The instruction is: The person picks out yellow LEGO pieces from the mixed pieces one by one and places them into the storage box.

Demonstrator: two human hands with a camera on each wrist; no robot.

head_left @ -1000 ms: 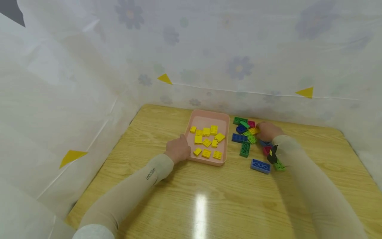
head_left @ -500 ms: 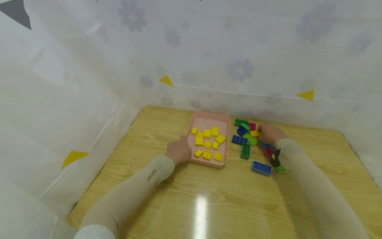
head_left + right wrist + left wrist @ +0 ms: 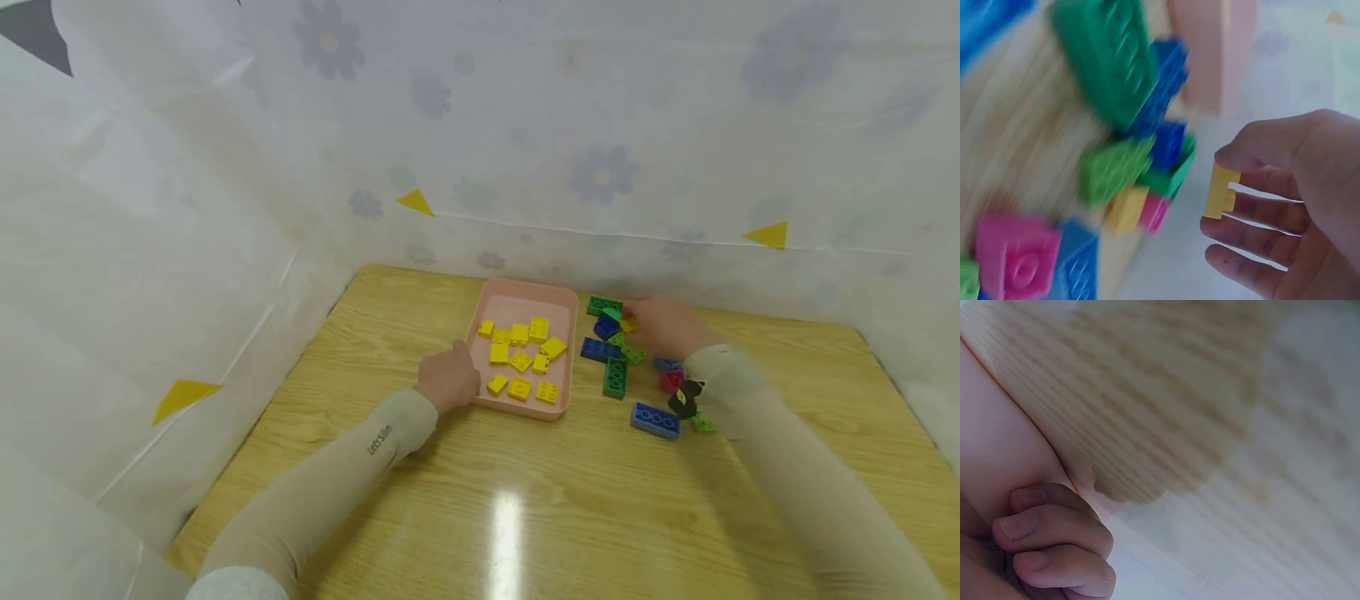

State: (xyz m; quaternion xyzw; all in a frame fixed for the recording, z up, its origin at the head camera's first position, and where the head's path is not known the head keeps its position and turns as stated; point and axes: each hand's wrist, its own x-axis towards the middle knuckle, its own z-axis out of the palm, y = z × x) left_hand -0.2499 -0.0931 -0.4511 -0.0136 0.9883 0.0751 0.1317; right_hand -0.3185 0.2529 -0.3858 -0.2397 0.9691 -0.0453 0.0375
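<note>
In the right wrist view a small yellow brick [image 3: 1215,195] is pinched between the thumb and fingers of my right hand [image 3: 667,327], raised over the pile of bricks. Another yellow brick [image 3: 1126,209] lies in that pile, beside a lime green brick [image 3: 1107,169] and a small pink one [image 3: 1155,212]. My left hand [image 3: 450,379] grips the near left edge of the pink tray [image 3: 528,295], its fingers curled at the outer wall in the left wrist view. Several yellow bricks [image 3: 519,388] lie spread inside the tray.
Right of the tray are a dark green brick [image 3: 616,377], a dark blue brick [image 3: 600,349] and, nearer, a lighter blue brick [image 3: 656,420]. A red brick [image 3: 672,381] lies under the right wrist. A flowered white sheet [image 3: 480,150] hangs behind the wooden table [image 3: 420,517].
My right hand has taken a yellow brick from the pile, lifted it and shifted left towards the tray. The left hand keeps its place at the tray's edge.
</note>
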